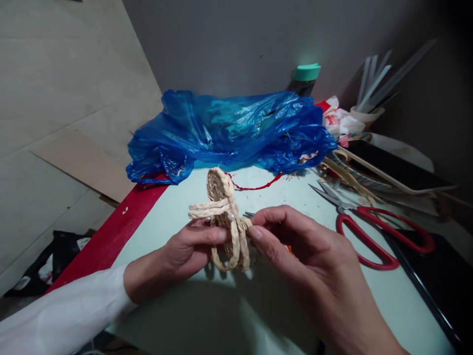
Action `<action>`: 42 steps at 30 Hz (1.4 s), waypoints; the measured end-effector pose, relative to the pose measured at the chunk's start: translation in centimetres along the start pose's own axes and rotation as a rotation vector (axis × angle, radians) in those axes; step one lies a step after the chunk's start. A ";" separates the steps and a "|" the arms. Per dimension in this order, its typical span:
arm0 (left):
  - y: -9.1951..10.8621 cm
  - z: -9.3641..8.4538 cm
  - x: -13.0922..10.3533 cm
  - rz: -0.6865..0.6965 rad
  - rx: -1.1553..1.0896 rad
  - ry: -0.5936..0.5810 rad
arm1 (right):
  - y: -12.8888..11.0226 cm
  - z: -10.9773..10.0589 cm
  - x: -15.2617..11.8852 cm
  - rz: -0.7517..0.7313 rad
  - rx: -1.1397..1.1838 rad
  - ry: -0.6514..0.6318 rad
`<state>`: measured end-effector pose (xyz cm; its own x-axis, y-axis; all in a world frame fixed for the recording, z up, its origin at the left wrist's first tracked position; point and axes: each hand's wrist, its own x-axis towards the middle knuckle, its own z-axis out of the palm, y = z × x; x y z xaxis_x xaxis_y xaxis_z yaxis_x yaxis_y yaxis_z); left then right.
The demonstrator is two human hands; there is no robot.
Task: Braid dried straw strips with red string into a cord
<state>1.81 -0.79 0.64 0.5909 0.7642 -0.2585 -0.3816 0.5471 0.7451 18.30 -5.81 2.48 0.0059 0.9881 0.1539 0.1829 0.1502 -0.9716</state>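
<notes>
So there's this small woven piece made of pale straw-coloured braided cord (231, 229), with loops hanging down and a couple of pearly white beads on it, held up over the near-middle of a pale green tabletop (148, 227). The left hand (194, 244) has it pinched from the left side, thumb laid across the front. The right hand (295, 246) grips a strand on its right edge between thumb and index fingertip.

Just behind it, a thin red braided cord (258, 188) curves across the table. Over to the right are open scissors with big red handles (365, 229), blades pointing far-left, and next to them a flat black glossy item (436, 286) at the near right edge. Farther back on the right there's a dark-screened device with a pale edge (395, 165), then a pale cup of translucent sticks (367, 116). A crumpled, shiny blue plastic bag (229, 128) fills the far side, with a teal-lidded container (306, 79) behind it.
</notes>
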 end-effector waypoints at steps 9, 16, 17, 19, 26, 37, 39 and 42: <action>-0.2 -0.3 0.2 0.017 0.072 -0.037 | 0.8 0.5 -0.2 -0.495 -0.318 0.172; -0.1 -0.1 0.1 0.000 0.105 0.002 | 1.1 0.7 -0.8 -0.593 -0.609 0.220; 0.0 0.0 0.1 -0.001 0.106 0.010 | 1.2 0.8 -0.9 -0.604 -0.636 0.228; 0.1 0.2 0.0 0.002 0.116 0.025 | 1.3 0.9 -1.2 -0.613 -0.657 0.240; 0.5 1.1 0.0 -0.006 0.145 0.150 | 1.6 0.7 -1.3 -0.687 -0.760 0.178; 0.1 0.9 0.1 -0.044 0.091 0.184 | 1.1 1.4 -1.3 -0.586 -0.669 0.217; 0.0 0.9 0.3 -0.035 0.094 0.191 | 1.3 1.2 -1.2 -0.622 -0.694 0.201; -0.2 0.6 0.5 -0.014 0.063 0.124 | 2.0 0.6 -1.0 -0.687 -0.708 0.174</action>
<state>2.61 -0.75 0.74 0.5016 0.7955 -0.3400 -0.3263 0.5380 0.7772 18.09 -6.48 0.26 -0.1876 0.6672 0.7208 0.7433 0.5761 -0.3399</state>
